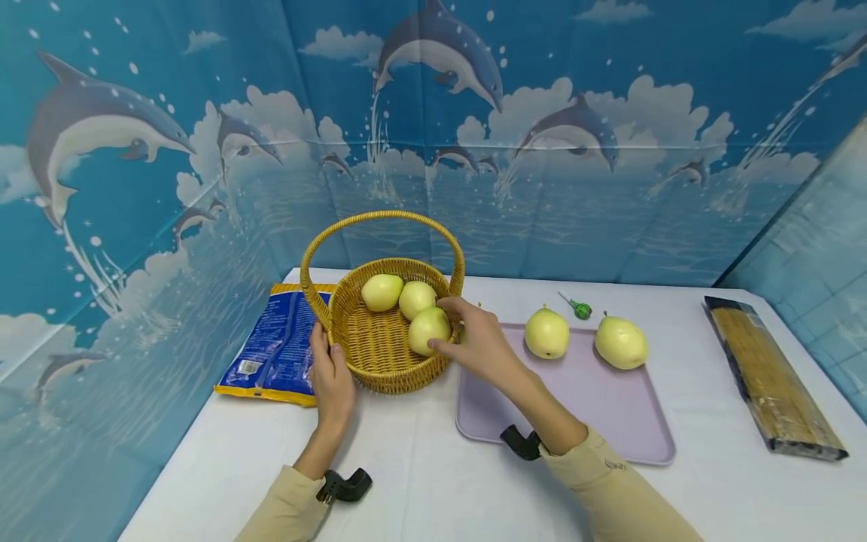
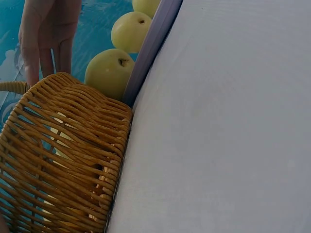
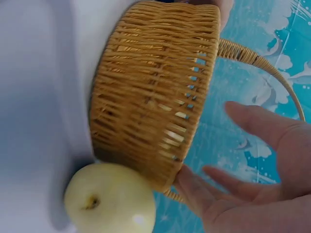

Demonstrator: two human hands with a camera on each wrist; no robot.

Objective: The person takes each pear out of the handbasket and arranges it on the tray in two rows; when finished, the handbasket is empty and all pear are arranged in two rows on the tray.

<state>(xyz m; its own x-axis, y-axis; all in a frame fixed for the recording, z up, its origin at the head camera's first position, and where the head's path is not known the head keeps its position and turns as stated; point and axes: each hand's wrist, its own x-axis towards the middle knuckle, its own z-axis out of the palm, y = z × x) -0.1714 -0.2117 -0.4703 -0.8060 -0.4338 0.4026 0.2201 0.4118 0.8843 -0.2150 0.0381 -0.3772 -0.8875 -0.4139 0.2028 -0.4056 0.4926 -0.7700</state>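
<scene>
Right hand (image 1: 477, 335), poised at the right side of the wicker basket (image 1: 389, 382): my thumb and fingers stand wide apart, and the right wrist view shows blue backdrop (image 3: 209, 131), not fruit, in the gap between them. Whether my thumb brushes the nearest pear (image 1: 430, 331) I cannot tell from these angles. My left hand (image 1: 333, 380) grips the basket at the left foot of its arched handle (image 1: 382, 214). Three pears lie inside, that nearest one together with a middle pear (image 1: 417, 299) and a left pear (image 1: 381, 292). Three are left outside on the lilac tray (image 1: 576, 410): a round pear (image 1: 547, 333), a large pear (image 1: 621, 342) and, masked by my right hand in the head view, a hidden pear (image 2: 109, 73) close against the basket. By this count, I judge the work about half done.
</scene>
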